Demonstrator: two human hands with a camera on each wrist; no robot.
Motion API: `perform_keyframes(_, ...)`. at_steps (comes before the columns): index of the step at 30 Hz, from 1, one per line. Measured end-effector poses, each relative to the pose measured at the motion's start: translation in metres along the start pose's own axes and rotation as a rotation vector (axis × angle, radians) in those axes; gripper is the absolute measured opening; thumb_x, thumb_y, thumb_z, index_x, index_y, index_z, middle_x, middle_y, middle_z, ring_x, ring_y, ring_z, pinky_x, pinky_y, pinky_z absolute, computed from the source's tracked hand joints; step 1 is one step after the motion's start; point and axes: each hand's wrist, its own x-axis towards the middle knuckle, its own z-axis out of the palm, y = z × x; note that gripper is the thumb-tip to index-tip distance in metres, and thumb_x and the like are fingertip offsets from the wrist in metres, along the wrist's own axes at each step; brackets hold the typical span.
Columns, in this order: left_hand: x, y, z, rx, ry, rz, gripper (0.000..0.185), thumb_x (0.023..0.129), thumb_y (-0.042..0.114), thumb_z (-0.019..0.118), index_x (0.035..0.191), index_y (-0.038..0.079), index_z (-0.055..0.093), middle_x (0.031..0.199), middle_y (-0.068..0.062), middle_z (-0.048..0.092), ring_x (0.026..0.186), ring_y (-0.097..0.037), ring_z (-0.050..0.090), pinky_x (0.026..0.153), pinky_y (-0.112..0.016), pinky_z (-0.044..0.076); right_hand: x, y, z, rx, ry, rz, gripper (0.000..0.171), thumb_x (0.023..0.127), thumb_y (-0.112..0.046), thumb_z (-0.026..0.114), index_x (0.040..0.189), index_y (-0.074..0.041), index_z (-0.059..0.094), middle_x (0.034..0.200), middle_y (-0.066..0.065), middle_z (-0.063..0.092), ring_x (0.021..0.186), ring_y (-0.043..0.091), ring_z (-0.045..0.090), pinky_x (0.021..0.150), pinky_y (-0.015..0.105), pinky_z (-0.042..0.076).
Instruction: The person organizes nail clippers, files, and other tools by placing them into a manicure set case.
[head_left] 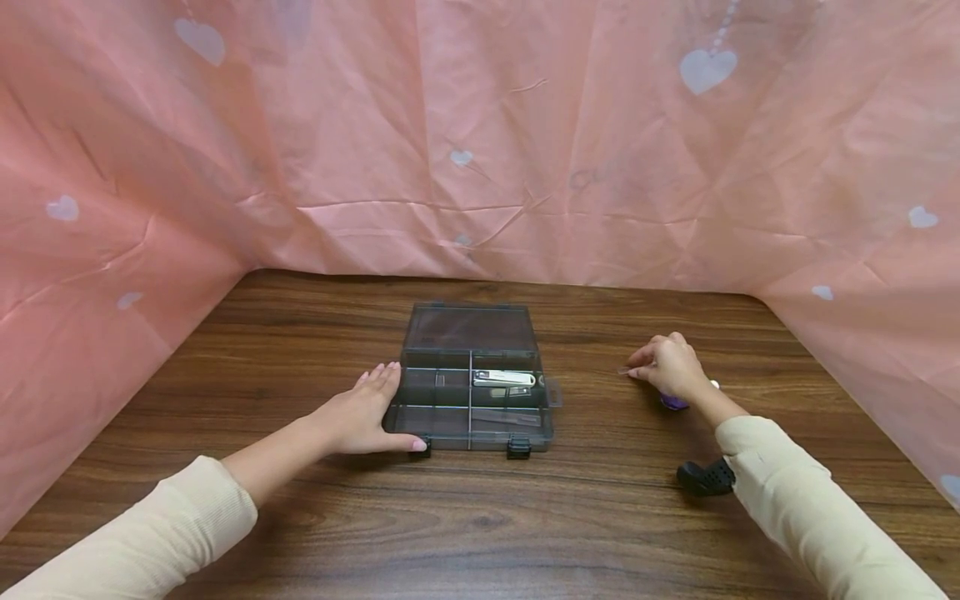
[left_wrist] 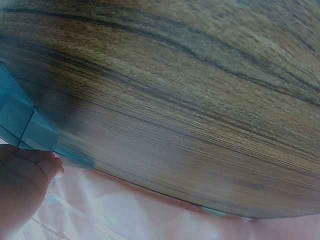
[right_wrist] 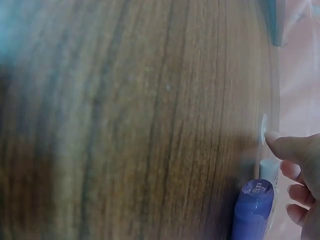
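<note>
A smoky clear compartment box (head_left: 435,421) lies open in the middle of the wooden table (head_left: 300,350), its lid (head_left: 468,327) laid flat behind it. A silver nail clipper (head_left: 504,378) sits in a right-hand compartment. My left hand (head_left: 378,408) rests flat against the box's left side, fingers straight, thumb along the front edge; the left wrist view shows its fingertips (left_wrist: 42,165) at the box corner (left_wrist: 25,125). My right hand (head_left: 637,372) is on the table to the right of the box, its curled fingers pinching a small clear piece (head_left: 625,371) (right_wrist: 263,129). A purple tube (right_wrist: 252,210) lies under that hand.
A black object (head_left: 703,477) lies beside my right sleeve (head_left: 795,500). Pink sheeting with white hearts (head_left: 480,142) walls the table at the back and on both sides. The box's black latches (head_left: 517,448) face me.
</note>
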Motion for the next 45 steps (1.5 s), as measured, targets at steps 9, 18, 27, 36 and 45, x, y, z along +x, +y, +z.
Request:
perform_keyframes(9, -0.001, 0.0, -0.001, 0.0, 0.0, -0.002, 0.113, 0.074, 0.064, 0.062, 0.143, -0.013, 0.017, 0.15, -0.03, 0.018, 0.141, -0.041, 0.017, 0.116, -0.05, 0.018, 0.003, -0.001, 0.002, -0.023, -0.017, -0.011, 0.011, 0.075, -0.014, 0.074, 0.081, -0.005, 0.074, 0.085, 0.014, 0.065, 0.08, 0.03, 0.046, 0.067, 0.042, 0.037)
perform_keyframes(18, -0.001, 0.0, -0.001, -0.006, -0.007, -0.012, 0.114, 0.074, 0.066, 0.061, 0.143, -0.012, 0.016, 0.151, -0.029, 0.017, 0.141, -0.04, 0.016, 0.116, -0.049, 0.018, 0.005, -0.003, 0.006, -0.019, -0.039, 0.002, 0.007, 0.076, -0.014, 0.073, 0.076, -0.007, 0.073, 0.081, 0.011, 0.063, 0.081, 0.03, 0.045, 0.069, 0.043, 0.035)
perform_keyframes(27, -0.001, -0.001, -0.002, 0.006, -0.001, -0.008, 0.113, 0.074, 0.065, 0.061, 0.143, -0.013, 0.016, 0.15, -0.029, 0.018, 0.141, -0.04, 0.017, 0.115, -0.05, 0.018, 0.006, -0.008, 0.009, -0.026, -0.027, 0.003, 0.009, 0.078, -0.014, 0.072, 0.074, -0.006, 0.072, 0.08, 0.011, 0.064, 0.076, 0.026, 0.044, 0.066, 0.04, 0.035)
perform_keyframes(36, -0.001, 0.0, -0.002, 0.004, -0.011, -0.013, 0.114, 0.074, 0.066, 0.06, 0.143, -0.012, 0.016, 0.151, -0.028, 0.017, 0.141, -0.039, 0.016, 0.116, -0.049, 0.018, 0.003, -0.012, 0.009, -0.039, -0.021, -0.001, 0.008, 0.079, -0.012, 0.071, 0.077, -0.005, 0.072, 0.081, 0.011, 0.063, 0.075, 0.024, 0.045, 0.065, 0.037, 0.036)
perform_keyframes(45, -0.001, 0.001, -0.002, 0.006, -0.015, -0.009, 0.114, 0.075, 0.068, 0.059, 0.143, -0.011, 0.016, 0.151, -0.028, 0.017, 0.141, -0.039, 0.016, 0.116, -0.049, 0.017, 0.0, -0.015, 0.006, 0.038, 0.02, 0.007, 0.01, 0.08, -0.01, 0.069, 0.075, -0.002, 0.07, 0.081, 0.014, 0.064, 0.076, 0.025, 0.045, 0.065, 0.033, 0.036)
